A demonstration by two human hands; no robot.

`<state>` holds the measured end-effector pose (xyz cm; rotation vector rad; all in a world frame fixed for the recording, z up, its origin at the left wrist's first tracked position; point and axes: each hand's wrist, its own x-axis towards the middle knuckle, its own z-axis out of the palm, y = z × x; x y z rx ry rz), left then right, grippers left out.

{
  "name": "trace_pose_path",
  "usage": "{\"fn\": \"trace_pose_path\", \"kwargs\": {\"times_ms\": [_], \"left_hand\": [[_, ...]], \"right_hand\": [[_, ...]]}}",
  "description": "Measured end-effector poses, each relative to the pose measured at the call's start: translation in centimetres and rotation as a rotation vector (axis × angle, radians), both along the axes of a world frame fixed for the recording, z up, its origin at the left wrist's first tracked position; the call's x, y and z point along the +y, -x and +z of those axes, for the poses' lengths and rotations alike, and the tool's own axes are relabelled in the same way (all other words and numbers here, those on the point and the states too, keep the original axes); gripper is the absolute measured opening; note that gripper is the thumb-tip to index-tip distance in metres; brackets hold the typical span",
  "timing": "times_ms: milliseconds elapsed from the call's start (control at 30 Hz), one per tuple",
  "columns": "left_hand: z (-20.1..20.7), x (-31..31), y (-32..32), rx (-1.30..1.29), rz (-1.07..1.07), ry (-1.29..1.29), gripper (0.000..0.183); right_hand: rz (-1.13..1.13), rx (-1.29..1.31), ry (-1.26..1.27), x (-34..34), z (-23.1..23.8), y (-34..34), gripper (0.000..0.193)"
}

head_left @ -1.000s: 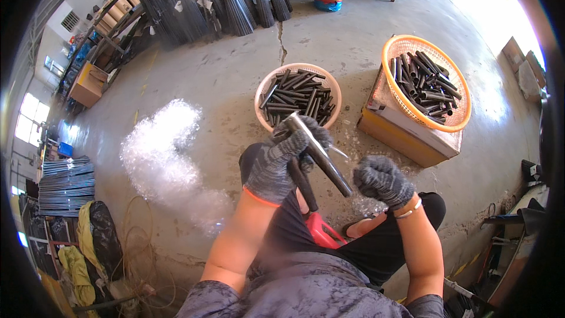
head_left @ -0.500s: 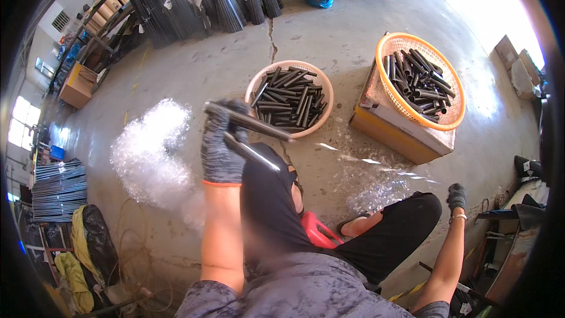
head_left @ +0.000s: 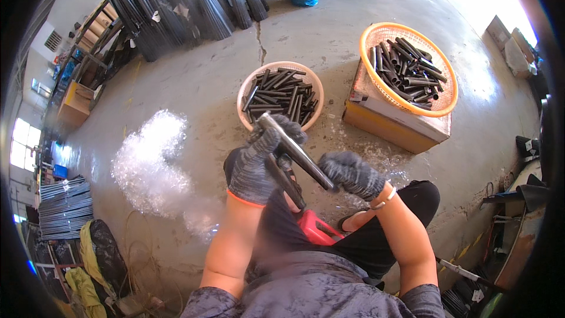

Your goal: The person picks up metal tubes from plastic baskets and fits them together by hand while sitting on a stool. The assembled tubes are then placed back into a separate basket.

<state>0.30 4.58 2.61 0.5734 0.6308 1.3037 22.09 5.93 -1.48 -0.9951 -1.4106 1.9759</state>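
Note:
My left hand (head_left: 258, 162), in a grey knitted glove with an orange cuff, is closed around two short dark metal tubes. The upper shiny tube (head_left: 300, 154) slants down to the right across the glove. Below it the second tube (head_left: 286, 182) points down toward my knees. My gloved right hand (head_left: 354, 175) is beside the lower end of the upper tube, its fingers curled in. Whether it touches the tube or pinches something small is hidden. Just beyond my left hand stands a pale pink plastic basket (head_left: 321, 99) full of similar dark tubes.
An orange basket (head_left: 453, 97) of dark tubes rests on a cardboard box (head_left: 393, 126) at right. Crumpled clear plastic film (head_left: 150, 168) lies on the floor at left, more film scraps (head_left: 382, 162) at right. A red plastic stool (head_left: 315, 227) shows beneath me. Long tube bundles (head_left: 212, 9) stand behind.
My right hand has come in from the far right to the tubes. My left hand has moved right with both tubes. The clear strips seen in the air beyond the tubes no longer show.

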Motion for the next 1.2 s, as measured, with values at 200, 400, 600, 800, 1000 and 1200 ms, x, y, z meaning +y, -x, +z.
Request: {"fn": "trace_pose_path", "kwargs": {"times_ms": [200, 400, 600, 800, 1000, 1200], "left_hand": [[-2.6, 1.0, 3.8, 0.036, 0.49, -0.048, 0.03], [-0.3, 1.5, 8.2, 0.002, 0.675, -0.059, 0.028], [-0.6, 1.7, 4.5, 0.06, 0.388, -0.066, 0.026], [-1.3, -0.2, -4.3, 0.13, 0.007, 0.063, 0.036], [1.6, -0.7, -4.7, -0.026, 0.083, 0.098, 0.036], [-0.9, -0.2, 0.5, 0.124, 0.343, 0.085, 0.025]], "right_hand": [[-0.214, -0.264, -0.504, -0.4, 0.2, -7.2, 0.022], [-0.66, -0.723, -0.525, -2.1, -11.8, -27.9, 0.018], [-0.723, -1.546, -0.183, -6.3, -18.5, -43.0, 0.035], [-0.598, -0.19, -0.152, 0.1, -2.0, -15.3, 0.048], [0.225, 0.201, -0.2, -0.4, -1.5, -3.1, 0.057], [-0.198, -0.12, -0.525, -1.1, 0.0, -3.8, 0.019]]}}
